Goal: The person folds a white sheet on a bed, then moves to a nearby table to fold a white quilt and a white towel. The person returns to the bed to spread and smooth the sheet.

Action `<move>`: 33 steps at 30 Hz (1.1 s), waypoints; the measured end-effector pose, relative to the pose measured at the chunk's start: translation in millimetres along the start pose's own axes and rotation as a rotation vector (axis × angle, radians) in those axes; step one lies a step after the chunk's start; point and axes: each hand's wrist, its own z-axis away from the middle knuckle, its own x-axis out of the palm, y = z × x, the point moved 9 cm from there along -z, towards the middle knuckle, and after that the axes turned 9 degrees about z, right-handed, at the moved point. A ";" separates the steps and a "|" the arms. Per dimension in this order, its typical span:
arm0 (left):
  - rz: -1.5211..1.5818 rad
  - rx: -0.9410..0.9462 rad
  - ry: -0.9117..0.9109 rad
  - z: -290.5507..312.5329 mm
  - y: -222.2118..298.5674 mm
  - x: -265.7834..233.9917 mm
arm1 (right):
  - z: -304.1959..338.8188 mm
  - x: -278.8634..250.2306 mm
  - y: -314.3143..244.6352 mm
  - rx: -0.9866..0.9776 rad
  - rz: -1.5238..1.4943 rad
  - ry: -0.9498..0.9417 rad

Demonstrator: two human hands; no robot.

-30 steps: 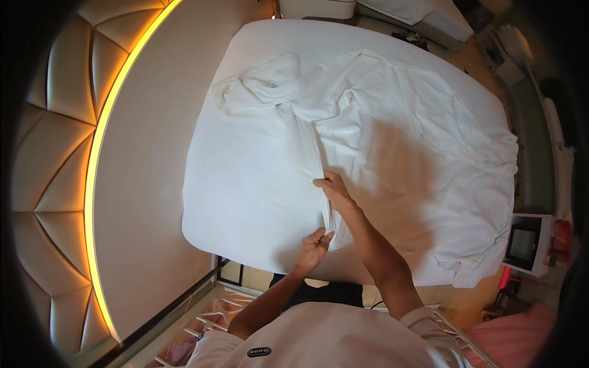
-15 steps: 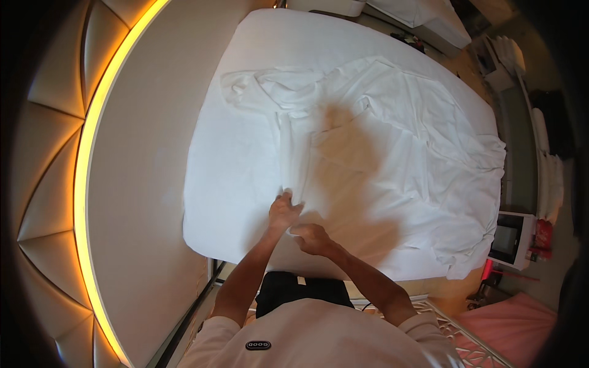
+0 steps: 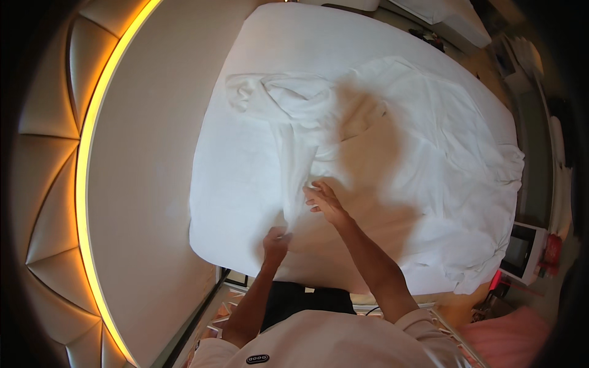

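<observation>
A white cloth, sheet-like or a cover, lies rumpled over a bed with a smooth white bottom sheet. One narrow strip of it is drawn toward me, and my left hand is closed on its near end. Farther up the strip, on its right side, is my right hand; its fingers are spread and it grips nothing. Whether its fingertips touch the cloth I cannot tell. The far left part of the cloth is bunched, while the right part spreads in loose wrinkles to the bed's right edge.
Along the left runs a pale headboard panel edged by a glowing yellow light strip. To the right of the bed stands a white box-shaped appliance with a dark front, beside a red item. Pink fabric lies at the lower right.
My left hand has pulled back toward me with the cloth's end. My right hand has moved forward and opened its fingers. The view has shifted slightly.
</observation>
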 end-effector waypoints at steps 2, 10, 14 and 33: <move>-0.060 0.089 -0.036 -10.5 -4.5 14.4 | -17.4 8.1 3.8 0.054 -0.108 0.009; -0.201 0.269 0.205 -80.7 93.1 36.6 | -11.9 36.8 -35.4 -0.597 0.360 -0.124; -0.132 -0.053 -0.135 -121.1 62.3 62.8 | -12.8 21.2 -45.7 -0.467 0.340 -0.278; 0.108 -0.354 0.192 -43.8 17.7 -31.2 | -106.6 -16.1 -116.4 -0.525 1.480 -0.235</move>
